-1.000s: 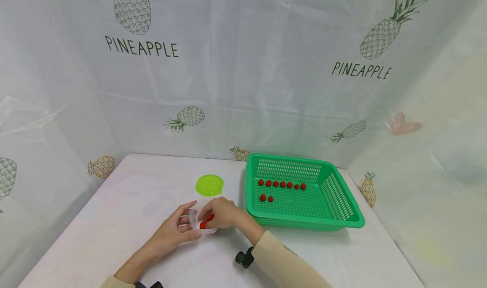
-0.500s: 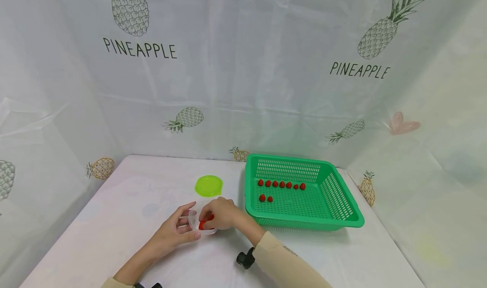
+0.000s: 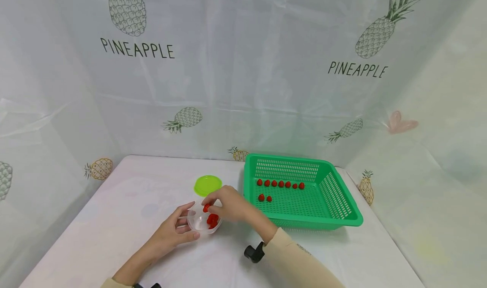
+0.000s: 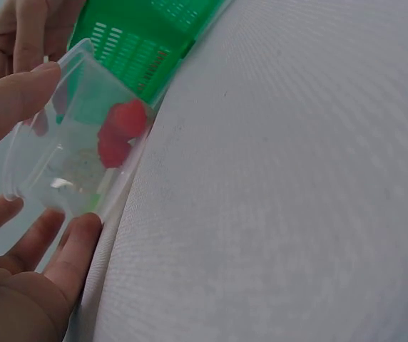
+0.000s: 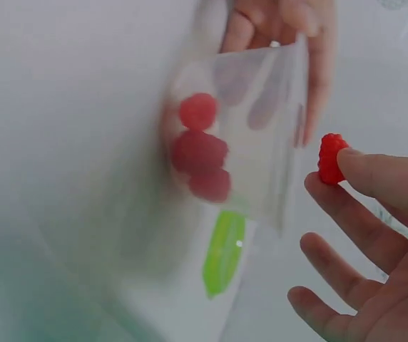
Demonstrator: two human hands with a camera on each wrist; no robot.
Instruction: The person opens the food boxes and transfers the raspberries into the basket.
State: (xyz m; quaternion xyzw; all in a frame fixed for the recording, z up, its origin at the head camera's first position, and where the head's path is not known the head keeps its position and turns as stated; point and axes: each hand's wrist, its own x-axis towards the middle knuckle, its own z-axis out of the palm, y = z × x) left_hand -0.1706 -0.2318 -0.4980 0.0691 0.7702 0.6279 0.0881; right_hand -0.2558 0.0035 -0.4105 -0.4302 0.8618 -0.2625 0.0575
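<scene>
Sheet [image 3: 228, 80]: "PINEAPPLE" twice, head view only. Your left hand [image 3: 173, 231]: holds clear cup [image 3: 197, 221], three berries [image 5: 199, 151] inside per right wrist view. Your right hand [image 3: 230, 204]: pinches red berry [image 5: 329, 160] just above cup mouth.

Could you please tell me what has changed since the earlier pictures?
The right hand has risen out of the clear cup, pinching a red berry. The left hand still holds the cup; the green basket, its red fruits and the lime-green lid stayed in place.
</scene>
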